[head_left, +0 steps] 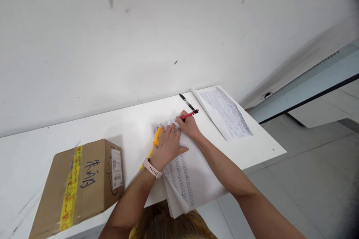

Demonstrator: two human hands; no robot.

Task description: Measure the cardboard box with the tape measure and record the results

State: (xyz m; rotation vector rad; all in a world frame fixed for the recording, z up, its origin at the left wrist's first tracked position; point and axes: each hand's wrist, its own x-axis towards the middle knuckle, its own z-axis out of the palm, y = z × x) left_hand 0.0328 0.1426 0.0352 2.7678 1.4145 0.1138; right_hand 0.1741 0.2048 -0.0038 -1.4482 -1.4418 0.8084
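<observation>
The right hand (188, 124) is closed around a slim red-and-black pen (191, 114), its upper end sticking out above the fist; the writing tip is hard to make out among the fingers. Under both hands lie white sheets of paper (203, 177) with dense printed columns, on a glossy white table (134, 125). Their middle is covered by the hands and the right forearm, and the lower end overhangs the table's front edge, with one corner curled. The print is too small to read.

The left hand (167, 143) lies open, palm down, fingers extended on the sheets. A yellow tape measure (157, 136) shows beside it, partly hidden; whether the fingers touch it cannot be told. A pale pink perforated watch strap (152, 168) circles the left wrist, its face out of sight.

Beyond the right hand lies a black pen with a pale band (186, 102), near a separate creased sheet of grey print (226, 112). At left, a brown cardboard box with yellow tape (92, 179) is cut off by the bottom edge.
</observation>
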